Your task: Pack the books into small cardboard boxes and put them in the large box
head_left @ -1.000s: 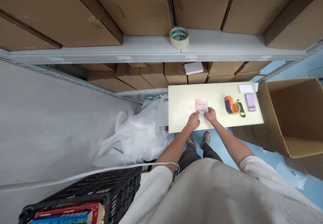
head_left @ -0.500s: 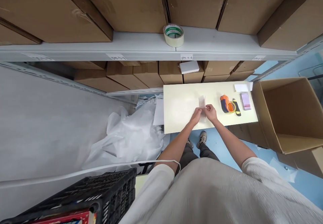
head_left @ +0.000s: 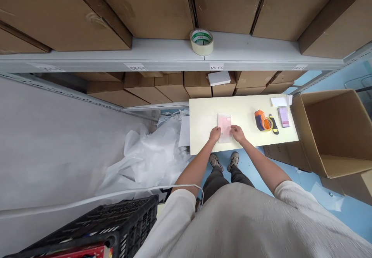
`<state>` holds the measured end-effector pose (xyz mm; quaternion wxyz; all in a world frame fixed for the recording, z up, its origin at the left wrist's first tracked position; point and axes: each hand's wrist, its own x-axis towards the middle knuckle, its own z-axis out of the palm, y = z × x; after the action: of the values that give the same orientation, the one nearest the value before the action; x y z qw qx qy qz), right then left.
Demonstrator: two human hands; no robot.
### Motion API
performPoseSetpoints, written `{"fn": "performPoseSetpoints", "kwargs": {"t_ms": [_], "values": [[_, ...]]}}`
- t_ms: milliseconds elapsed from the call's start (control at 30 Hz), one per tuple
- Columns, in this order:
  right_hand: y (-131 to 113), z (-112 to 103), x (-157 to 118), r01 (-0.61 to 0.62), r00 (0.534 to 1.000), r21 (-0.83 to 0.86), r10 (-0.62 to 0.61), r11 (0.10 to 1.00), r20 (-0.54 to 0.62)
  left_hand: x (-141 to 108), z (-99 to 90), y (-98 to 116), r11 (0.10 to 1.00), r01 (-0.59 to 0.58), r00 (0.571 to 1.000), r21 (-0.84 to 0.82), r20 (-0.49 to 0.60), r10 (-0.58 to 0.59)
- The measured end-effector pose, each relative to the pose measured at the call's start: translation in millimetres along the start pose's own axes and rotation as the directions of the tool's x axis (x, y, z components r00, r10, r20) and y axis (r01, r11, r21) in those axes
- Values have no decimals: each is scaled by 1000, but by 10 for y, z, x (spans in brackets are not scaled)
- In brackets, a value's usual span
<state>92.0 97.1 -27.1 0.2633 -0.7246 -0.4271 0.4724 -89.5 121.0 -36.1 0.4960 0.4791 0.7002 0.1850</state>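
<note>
A flat pink item in a clear sleeve (head_left: pixel 224 128) faces up over the pale table (head_left: pixel 203 110). My left hand (head_left: pixel 215 134) grips its left edge, fingers closed. At its right edge my right hand (head_left: pixel 238 133) pinches the sleeve. To the right on the table are an orange tape dispenser (head_left: pixel 260 120) and a black and yellow cutter (head_left: pixel 273 125). Beyond them lie a purple packet (head_left: pixel 284 117) and a white box (head_left: pixel 279 101).
An open cardboard box (head_left: pixel 334 130) stands at the table's right. Crumpled white wrapping (head_left: pixel 154 149) is heaped at the left, with a black crate (head_left: pixel 130 219) nearer me. A tape roll (head_left: pixel 201 42) sits on the shelf (head_left: pixel 247 48) above.
The pink item has turned from a narrow, tilted view to its broad face. My left hand has moved left and the hands are wider apart.
</note>
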Motion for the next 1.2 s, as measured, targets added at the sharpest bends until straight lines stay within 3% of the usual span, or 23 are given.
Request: {"fn": "performPoseSetpoints", "kwargs": {"t_ms": [133, 267, 367, 600, 700, 833, 933, 1067, 1200], "values": [[95, -51, 39, -10, 1000, -28, 9, 1000, -21, -59, 40, -9, 998, 60, 998, 25, -20, -59], [107, -66, 66, -4, 999, -37, 2, 999, -53, -221, 34, -17, 998, -27, 996, 60, -80, 32], [86, -49, 84, -19, 997, 28, 21, 999, -80, -320, 54, 3, 995, -101, 995, 19, -12, 101], [87, -115, 87, -190, 976, 211, 208, 959, -65, -342, 129, 98, 994, -110, 994, -5, 5, 110], [92, -222, 82, -147, 980, 192, 169, 970, -103, -296, 240, 172, 990, -93, 993, -102, 65, 100], [58, -473, 93, -53, 967, 62, 66, 997, -246, -266, 506, 324, 972, -76, 968, -223, 218, 126], [-11, -639, 79, -4, 954, -15, -1, 1000, -300, -292, 602, 399, 963, -109, 957, -245, 238, 169], [-129, -613, 14, 81, 970, -4, -80, 997, -228, -319, 421, 344, 966, -159, 972, -205, 141, 190], [-157, -404, -21, 100, 988, 48, -93, 994, -126, -295, 100, 175, 985, -91, 996, -144, -7, 91]]}}
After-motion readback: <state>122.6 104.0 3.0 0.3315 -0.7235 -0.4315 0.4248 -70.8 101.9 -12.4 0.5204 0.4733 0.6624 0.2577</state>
